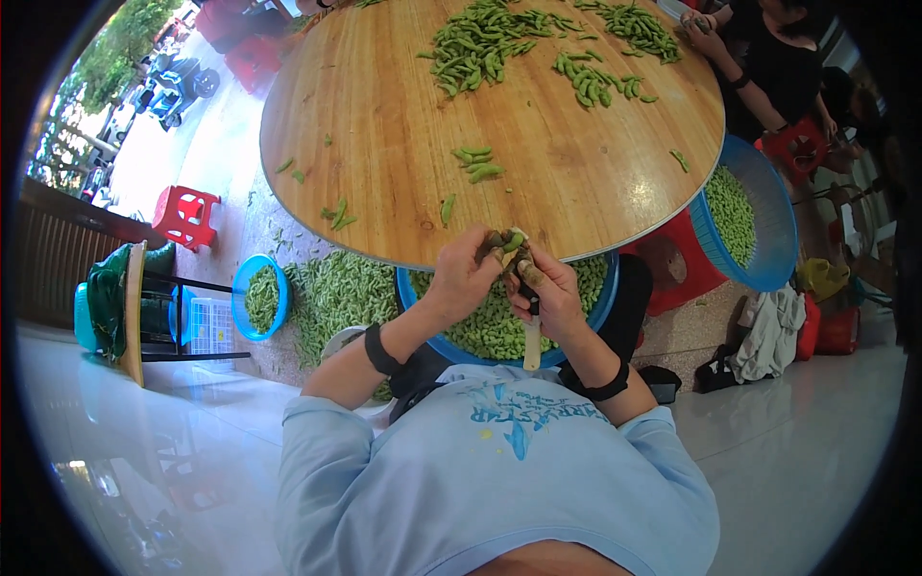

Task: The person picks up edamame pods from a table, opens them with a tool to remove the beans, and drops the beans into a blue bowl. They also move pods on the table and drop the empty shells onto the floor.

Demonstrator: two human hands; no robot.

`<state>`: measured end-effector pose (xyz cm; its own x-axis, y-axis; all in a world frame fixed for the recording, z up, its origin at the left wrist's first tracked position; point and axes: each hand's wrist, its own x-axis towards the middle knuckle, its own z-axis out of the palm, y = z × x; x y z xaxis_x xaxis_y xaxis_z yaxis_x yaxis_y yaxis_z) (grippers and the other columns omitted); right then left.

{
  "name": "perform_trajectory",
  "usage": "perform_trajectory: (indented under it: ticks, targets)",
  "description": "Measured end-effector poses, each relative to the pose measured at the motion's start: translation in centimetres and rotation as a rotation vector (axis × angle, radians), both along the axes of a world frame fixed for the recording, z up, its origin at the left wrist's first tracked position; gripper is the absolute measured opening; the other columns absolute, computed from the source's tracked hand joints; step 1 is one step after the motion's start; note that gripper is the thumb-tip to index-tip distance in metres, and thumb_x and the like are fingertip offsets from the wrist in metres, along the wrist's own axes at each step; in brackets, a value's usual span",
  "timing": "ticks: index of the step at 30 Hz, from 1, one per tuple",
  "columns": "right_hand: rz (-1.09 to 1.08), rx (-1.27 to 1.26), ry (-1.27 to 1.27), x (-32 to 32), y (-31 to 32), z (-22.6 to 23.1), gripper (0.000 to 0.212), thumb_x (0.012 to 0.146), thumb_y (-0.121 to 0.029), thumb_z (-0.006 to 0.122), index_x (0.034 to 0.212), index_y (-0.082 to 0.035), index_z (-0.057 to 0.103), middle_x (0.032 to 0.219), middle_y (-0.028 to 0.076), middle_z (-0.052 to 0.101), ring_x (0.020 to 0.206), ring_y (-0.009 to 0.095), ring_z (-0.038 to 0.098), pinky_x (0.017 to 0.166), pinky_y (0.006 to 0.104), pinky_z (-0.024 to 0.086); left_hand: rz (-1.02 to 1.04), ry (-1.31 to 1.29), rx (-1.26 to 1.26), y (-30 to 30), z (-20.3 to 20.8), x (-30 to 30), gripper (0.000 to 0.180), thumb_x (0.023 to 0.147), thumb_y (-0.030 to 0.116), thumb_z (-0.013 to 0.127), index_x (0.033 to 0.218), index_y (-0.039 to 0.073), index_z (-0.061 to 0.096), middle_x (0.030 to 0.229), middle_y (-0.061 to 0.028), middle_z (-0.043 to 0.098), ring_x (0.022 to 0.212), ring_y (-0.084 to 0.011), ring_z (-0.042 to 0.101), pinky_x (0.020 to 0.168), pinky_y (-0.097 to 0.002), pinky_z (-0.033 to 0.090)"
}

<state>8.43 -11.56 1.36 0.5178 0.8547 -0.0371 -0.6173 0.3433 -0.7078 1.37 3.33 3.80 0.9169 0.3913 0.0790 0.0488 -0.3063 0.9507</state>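
Note:
My left hand [463, 276] and my right hand [555, 294] meet just in front of the round wooden table's [384, 144] near edge. A green bean pod [517, 237] is pinched between my fingertips, which look dark and stained. Closed fingers of my right hand also hold a tool with a black and cream handle [532, 346], its end pointing down; its working end is hidden. Below my hands stands a large blue basin [612, 288] of shelled green beans [473, 331], partly covered by the table and my arms. A few pods [478, 163] lie on the table ahead.
Larger pod piles [480, 43] cover the table's far side. At right are a blue tub [776, 230] of beans and a person [768, 67] at the table. To the left are heaped pods [336, 298] on the floor, a blue bowl [282, 288] and a red stool [187, 216].

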Motion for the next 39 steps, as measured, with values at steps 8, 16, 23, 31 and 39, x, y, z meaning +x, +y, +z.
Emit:
perform_trajectory:
  ticks: [8, 16, 23, 31, 39]
  targets:
    - [-0.150, -0.049, -0.064, -0.6, 0.3, -0.9, 0.036, 0.097, -0.010, 0.044, 0.132, -0.004, 0.047, 0.079, 0.002, 0.053, 0.053, 0.005, 0.043, 0.043, 0.0180, 0.035, -0.034, 0.049, -0.257, 0.7, -1.8, 0.4, 0.010, 0.087, 0.008, 0.052, 0.092, -0.001, 0.053, 0.071, -0.0064, 0.055, 0.057, -0.0154, 0.051, 0.050, -0.0288, 0.040]
    - [-0.084, -0.037, -0.068, -0.1, -0.4, -1.1, 0.031, 0.096, -0.014, 0.049, 0.125, -0.002, 0.051, 0.079, 0.003, 0.054, 0.053, 0.007, 0.043, 0.042, 0.0192, 0.034, -0.213, 0.356, -1.025, 2.0, 0.4, 0.8, 0.008, 0.087, 0.007, 0.052, 0.094, 0.003, 0.051, 0.073, -0.0008, 0.049, 0.056, -0.0096, 0.047, 0.044, -0.0245, 0.035]
    - [-0.067, 0.003, 0.192, -0.5, -0.2, 0.1, 0.026, 0.096, -0.016, 0.051, 0.117, -0.002, 0.054, 0.080, 0.005, 0.055, 0.053, 0.008, 0.046, 0.041, 0.0198, 0.036, -0.108, -0.306, 0.638, 0.3, -0.2, -0.4, 0.020, 0.082, 0.002, 0.059, 0.100, -0.002, 0.053, 0.078, -0.0132, 0.057, 0.065, -0.0291, 0.058, 0.057, -0.0343, 0.046]
    - [-0.134, -0.068, -0.037, -0.7, -0.2, -0.5, 0.026, 0.096, -0.013, 0.050, 0.118, -0.001, 0.055, 0.076, 0.003, 0.055, 0.052, 0.007, 0.045, 0.040, 0.0197, 0.035, -0.060, 0.102, -0.398, 0.2, 0.0, -0.4, 0.018, 0.085, 0.005, 0.061, 0.100, -0.004, 0.063, 0.077, -0.0108, 0.063, 0.063, -0.0166, 0.056, 0.058, -0.0313, 0.045]
    - [-0.417, -0.315, -0.619, -0.4, -0.5, -1.5, 0.034, 0.088, 0.000, 0.055, 0.122, 0.003, 0.051, 0.083, 0.007, 0.058, 0.061, 0.011, 0.052, 0.054, 0.0232, 0.043, -0.080, -0.046, 0.171, -1.0, 0.6, -0.8, 0.020, 0.085, 0.004, 0.060, 0.103, -0.003, 0.062, 0.079, -0.0110, 0.063, 0.068, -0.0159, 0.059, 0.061, -0.0291, 0.047]
